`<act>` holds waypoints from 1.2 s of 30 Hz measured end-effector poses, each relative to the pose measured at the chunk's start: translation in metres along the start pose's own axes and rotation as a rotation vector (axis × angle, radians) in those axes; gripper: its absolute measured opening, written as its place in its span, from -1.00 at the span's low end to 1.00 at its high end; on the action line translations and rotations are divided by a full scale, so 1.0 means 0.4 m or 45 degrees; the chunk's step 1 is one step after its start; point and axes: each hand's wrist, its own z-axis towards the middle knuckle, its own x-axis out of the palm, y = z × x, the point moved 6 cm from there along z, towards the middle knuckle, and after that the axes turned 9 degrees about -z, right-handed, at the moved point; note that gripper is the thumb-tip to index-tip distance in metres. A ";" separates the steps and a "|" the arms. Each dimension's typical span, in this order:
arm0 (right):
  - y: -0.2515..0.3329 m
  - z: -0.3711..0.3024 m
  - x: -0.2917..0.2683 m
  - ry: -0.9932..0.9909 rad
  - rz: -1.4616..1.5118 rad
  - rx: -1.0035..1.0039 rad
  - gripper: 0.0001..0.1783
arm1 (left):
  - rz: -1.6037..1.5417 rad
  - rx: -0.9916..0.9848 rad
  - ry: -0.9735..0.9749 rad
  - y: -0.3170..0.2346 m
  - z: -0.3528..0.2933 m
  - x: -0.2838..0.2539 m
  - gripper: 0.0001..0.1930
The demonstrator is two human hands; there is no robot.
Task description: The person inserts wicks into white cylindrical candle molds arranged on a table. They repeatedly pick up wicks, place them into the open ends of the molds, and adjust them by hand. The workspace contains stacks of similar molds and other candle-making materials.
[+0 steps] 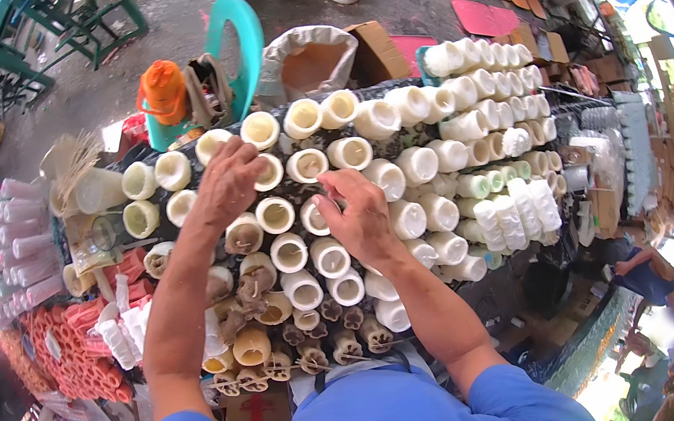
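Observation:
Rows of hollow, off-white wax candles stand upright on the table, open end up, several with a thin wick inside. My left hand [231, 179] is closed, its bunched fingertips on the rim of one candle [270, 173] in the second row. My right hand [358, 214] is over the middle of the rows, thumb and index finger drawn together. Whatever lies between them is too small to make out. Beside that thumb stands another candle [312, 217], partly covered by the hand. Just beyond my right fingertips is a candle [307, 166] with a wick showing.
Wrapped white candles [522, 212] crowd the right side. Pink pieces [77, 353] and plastic-wrapped cylinders [15, 235] are stacked left. Flower-shaped candles [346, 347] line the near edge. Beyond the table are a green chair [240, 41], an orange jug [163, 92] and a sack [307, 52]. A person [647, 276] is at far right.

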 end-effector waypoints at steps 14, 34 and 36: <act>-0.536 -0.050 -0.305 0.399 -1.139 0.985 -0.51 | 0.024 -0.036 0.157 0.032 0.053 0.002 -0.95; -0.559 -0.043 -0.288 0.210 -1.036 1.430 -0.53 | -0.341 -0.725 0.390 0.107 0.084 0.011 -0.75; -0.568 -0.048 -0.289 0.164 -1.075 1.407 -0.56 | -0.327 -0.710 0.383 0.106 0.091 0.008 -0.75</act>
